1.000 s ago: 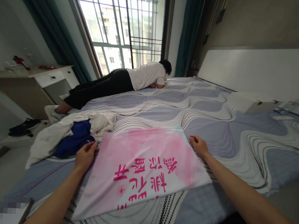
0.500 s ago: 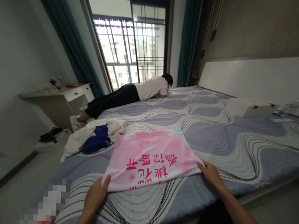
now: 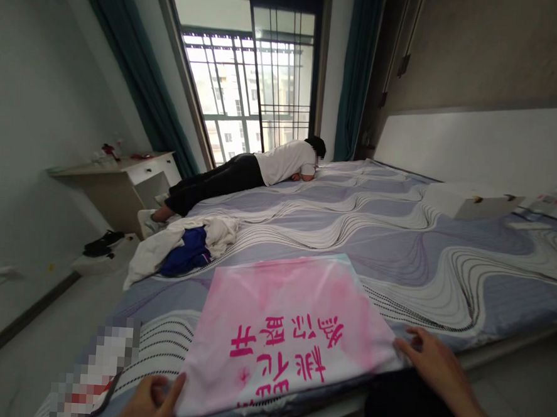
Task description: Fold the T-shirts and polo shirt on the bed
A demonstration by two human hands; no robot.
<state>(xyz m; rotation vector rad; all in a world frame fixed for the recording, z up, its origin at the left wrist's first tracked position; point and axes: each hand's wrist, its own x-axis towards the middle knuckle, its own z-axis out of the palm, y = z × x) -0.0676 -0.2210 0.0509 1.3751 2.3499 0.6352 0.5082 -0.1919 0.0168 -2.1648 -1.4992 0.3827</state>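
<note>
A pink and white cloth with magenta characters lies flat on the bed, its near edge at the bed's front edge. My left hand pinches the cloth's near left corner, fingers closed on it. My right hand holds the near right corner, with the fingers curled on the fabric's edge.
A pile of white and blue clothes lies on the bed's left side. Another person lies face down at the far side by the window. A white box rests near the headboard. A desk stands left, shoes on the floor.
Both hands slid from the cloth's far corners to its near corners and drew the cloth toward the bed's front edge. The view pulled back and rose.
</note>
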